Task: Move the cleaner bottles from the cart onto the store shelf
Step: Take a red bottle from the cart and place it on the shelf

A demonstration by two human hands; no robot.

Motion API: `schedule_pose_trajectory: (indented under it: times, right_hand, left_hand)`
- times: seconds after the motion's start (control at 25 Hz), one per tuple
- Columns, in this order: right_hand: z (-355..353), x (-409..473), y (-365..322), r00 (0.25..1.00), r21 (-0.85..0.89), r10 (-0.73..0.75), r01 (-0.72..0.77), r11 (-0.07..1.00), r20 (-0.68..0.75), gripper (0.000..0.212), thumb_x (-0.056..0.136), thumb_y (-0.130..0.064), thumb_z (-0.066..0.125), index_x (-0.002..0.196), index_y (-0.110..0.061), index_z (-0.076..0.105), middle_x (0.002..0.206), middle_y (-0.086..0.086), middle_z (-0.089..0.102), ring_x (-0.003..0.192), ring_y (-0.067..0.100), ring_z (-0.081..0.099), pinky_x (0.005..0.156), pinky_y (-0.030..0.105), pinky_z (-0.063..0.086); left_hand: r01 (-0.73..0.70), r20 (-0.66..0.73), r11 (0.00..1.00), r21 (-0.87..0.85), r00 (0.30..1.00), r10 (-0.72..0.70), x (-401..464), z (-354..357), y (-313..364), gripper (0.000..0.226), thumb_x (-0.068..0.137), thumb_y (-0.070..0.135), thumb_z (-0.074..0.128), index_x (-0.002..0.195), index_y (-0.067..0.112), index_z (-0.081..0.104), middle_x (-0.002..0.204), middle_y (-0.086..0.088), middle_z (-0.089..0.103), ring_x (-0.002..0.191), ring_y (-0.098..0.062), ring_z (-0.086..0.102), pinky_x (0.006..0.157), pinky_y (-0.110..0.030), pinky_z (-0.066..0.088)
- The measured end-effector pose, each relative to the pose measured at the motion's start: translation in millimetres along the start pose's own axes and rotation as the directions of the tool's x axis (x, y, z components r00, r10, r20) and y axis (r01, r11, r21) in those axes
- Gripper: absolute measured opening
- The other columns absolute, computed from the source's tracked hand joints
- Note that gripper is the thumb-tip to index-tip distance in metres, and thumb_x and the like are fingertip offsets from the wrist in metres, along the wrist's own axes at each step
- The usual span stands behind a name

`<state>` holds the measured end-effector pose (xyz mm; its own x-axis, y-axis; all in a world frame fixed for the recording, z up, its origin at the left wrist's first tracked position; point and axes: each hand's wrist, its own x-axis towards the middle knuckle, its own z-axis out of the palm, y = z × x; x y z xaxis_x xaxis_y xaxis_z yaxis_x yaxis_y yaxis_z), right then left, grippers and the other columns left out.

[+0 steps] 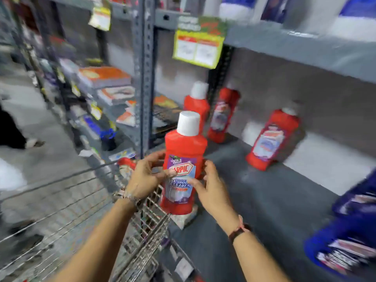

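A red cleaner bottle (184,151) with a white cap and a purple label is upright between both my hands, above the cart's right edge. My left hand (145,178) grips its left side, and my right hand (211,188) holds the right side. Three more red bottles stand on the grey shelf (254,192): one (196,102) at the back left, one (222,116) by the black upright, and one (272,140) tilted further right. Another red bottle (126,162) peeks out inside the wire cart (85,202).
Blue bottles (350,231) crowd the shelf's front right. A yellow-green price tag (198,44) hangs from the upper shelf. A grey upright post (143,78) divides the bays; the left bay holds stacked packs (105,77). A person's feet are on the aisle floor at left.
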<state>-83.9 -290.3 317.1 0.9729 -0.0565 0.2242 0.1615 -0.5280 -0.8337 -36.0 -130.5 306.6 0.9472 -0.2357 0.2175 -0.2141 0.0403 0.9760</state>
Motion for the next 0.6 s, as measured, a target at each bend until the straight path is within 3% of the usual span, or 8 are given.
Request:
schedule_pose_trajectory:
  times: [0.08,0.16,0.24,0.32,0.4,0.52,0.6]
  right_hand:
    - [-40,-8,4,0.991,-0.003,0.003,-0.004,1.000,-0.136,0.035,0.080,-0.006,0.063,0.110,-0.014,0.046,0.086,-0.019,0.061,0.070,-0.016,0.058,0.063,-0.001,0.041]
    - [-71,-13,14,0.961,-0.007,0.041,-0.045,0.999,-0.273,0.036,0.080,-0.005,0.063,0.111,-0.015,0.048,0.083,-0.024,0.058,0.069,-0.020,0.056,0.064,-0.003,0.040]
    - [-88,-15,26,0.922,0.013,0.094,-0.096,0.995,-0.375,0.040,0.081,-0.005,0.061,0.117,-0.014,0.046,0.094,-0.014,0.062,0.082,-0.004,0.061,0.079,0.015,0.048]
    - [-96,-13,41,0.896,0.048,0.154,-0.147,0.988,-0.417,0.045,0.083,-0.005,0.059,0.123,-0.013,0.042,0.106,0.001,0.064,0.097,0.018,0.062,0.089,0.038,0.051]
    - [-100,-8,53,0.877,0.067,0.204,-0.195,0.979,-0.435,0.046,0.084,-0.007,0.057,0.125,-0.013,0.039,0.113,0.013,0.065,0.103,0.031,0.062,0.091,0.050,0.050]
    - [-101,-1,63,0.865,0.108,0.252,-0.228,0.968,-0.433,0.048,0.085,-0.007,0.056,0.128,-0.010,0.036,0.120,0.020,0.061,0.108,0.035,0.060,0.094,0.050,0.048]
    - [-93,-5,62,0.842,0.139,0.253,-0.212,0.967,-0.477,0.054,0.086,-0.007,0.055,0.133,-0.009,0.030,0.130,0.019,0.054,0.116,0.033,0.054,0.097,0.041,0.043]
  left_hand:
    - [-0.073,0.077,0.997,0.007,0.994,0.073,15,42,21,0.044,0.060,0.007,0.068,0.096,0.030,0.057,0.085,0.013,0.069,0.075,0.007,0.062,0.072,-0.011,0.053]
    - [-0.118,0.154,0.993,-0.001,0.981,0.117,30,82,31,0.046,0.064,0.003,0.066,0.101,0.025,0.051,0.096,0.002,0.063,0.077,0.008,0.061,0.074,-0.012,0.052]
    - [-0.142,0.209,0.990,0.007,0.968,0.138,42,114,31,0.048,0.064,0.008,0.062,0.107,0.020,0.047,0.108,-0.005,0.058,0.087,0.000,0.061,0.083,-0.020,0.050]
    - [-0.155,0.238,0.987,0.047,0.961,0.140,51,138,22,0.046,0.066,0.009,0.061,0.109,0.017,0.045,0.111,-0.007,0.056,0.086,0.008,0.058,0.079,-0.009,0.046]
    - [-0.136,0.233,0.988,0.076,0.966,0.115,59,153,14,0.045,0.074,0.001,0.060,0.115,0.011,0.045,0.117,-0.013,0.056,0.090,0.006,0.058,0.073,-0.001,0.046]
    - [-0.099,0.243,0.987,0.125,0.968,0.066,69,160,11,0.045,0.079,-0.001,0.056,0.121,0.007,0.043,0.124,-0.017,0.055,0.103,-0.014,0.053,0.078,-0.004,0.047]
    - [-0.098,0.236,0.983,0.154,0.970,0.060,63,157,13,0.047,0.079,0.005,0.059,0.123,0.007,0.043,0.125,-0.015,0.056,0.106,-0.014,0.051,0.092,-0.021,0.048]
